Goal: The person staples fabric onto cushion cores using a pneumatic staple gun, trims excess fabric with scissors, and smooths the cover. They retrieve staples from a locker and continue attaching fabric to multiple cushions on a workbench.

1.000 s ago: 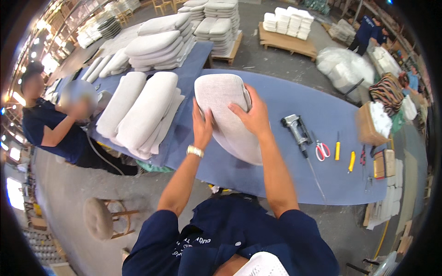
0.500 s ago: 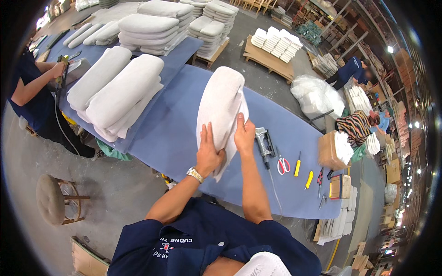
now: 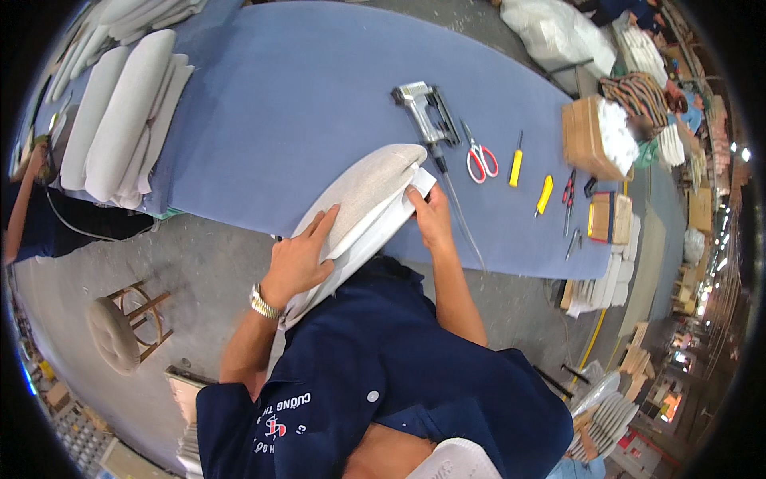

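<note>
Left fingers point(image 3: 322, 222) extended, right fingers point(image 3: 416, 199) gripping.

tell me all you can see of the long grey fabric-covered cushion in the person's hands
The long, rounded grey fabric-covered cushion looks padded, with a woven-looking cover and white material along the side nearer the person. It is tilted, running slantwise from beside the navy shirt over the near edge of the blue table. The left hand lies on its grey face; the right hand grips the white material at its far end. Whether it touches the table is unclear.
</note>
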The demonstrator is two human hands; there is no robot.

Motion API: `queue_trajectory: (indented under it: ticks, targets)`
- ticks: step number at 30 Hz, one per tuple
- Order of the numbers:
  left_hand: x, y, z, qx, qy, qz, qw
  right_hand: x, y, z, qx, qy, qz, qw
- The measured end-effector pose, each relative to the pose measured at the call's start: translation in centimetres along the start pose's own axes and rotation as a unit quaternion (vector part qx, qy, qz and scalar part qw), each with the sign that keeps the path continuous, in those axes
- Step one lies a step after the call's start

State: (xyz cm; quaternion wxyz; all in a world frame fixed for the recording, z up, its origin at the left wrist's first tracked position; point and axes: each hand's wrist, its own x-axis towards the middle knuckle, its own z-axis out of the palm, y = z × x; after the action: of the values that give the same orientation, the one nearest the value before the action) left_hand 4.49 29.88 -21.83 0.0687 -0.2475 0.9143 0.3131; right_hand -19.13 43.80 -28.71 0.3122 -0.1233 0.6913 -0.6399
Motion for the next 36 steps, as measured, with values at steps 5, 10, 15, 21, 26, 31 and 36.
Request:
queue_trajectory:
  ticks: [5, 10, 15, 21, 26, 31, 36]
  targets:
    - [-0.7, 2.6, 1.6, 0.04, 0.034, -0.03, 0.998, -0.1, -1.1, -3.2, -0.043, -0.029, 0.033, 0.998]
    - [0.0, 3.6, 1.8, 0.038, 0.045, -0.042, 0.997, 0.6, -3.0, -3.3, -0.093, 0.025, -0.095, 0.991]
    - [0.6, 3.8, 1.8, 0.05, 0.049, -0.049, 0.996, 0.2, -4.5, -3.7, -0.219, -0.022, -0.147, 0.964]
    - [1.4, 3.7, 1.8, -0.038, 0.008, -0.062, 0.997, 0.5, -2.4, -3.2, -0.207, -0.016, -0.142, 0.968]
    - [2.9, 2.9, 0.9, -0.127, -0.056, -0.03, 0.99, 1.2, -1.5, -2.2, -0.217, -0.004, -0.149, 0.965]
    - [9.6, 1.8, 1.3, -0.259, -0.079, 0.038, 0.962, 2.0, -1.9, -1.3, -0.185, -0.052, -0.068, 0.979]
    - [15.6, 2.5, 2.5, -0.258, -0.07, 0.074, 0.961, 3.7, 0.0, -0.8, -0.074, -0.075, -0.061, 0.993]
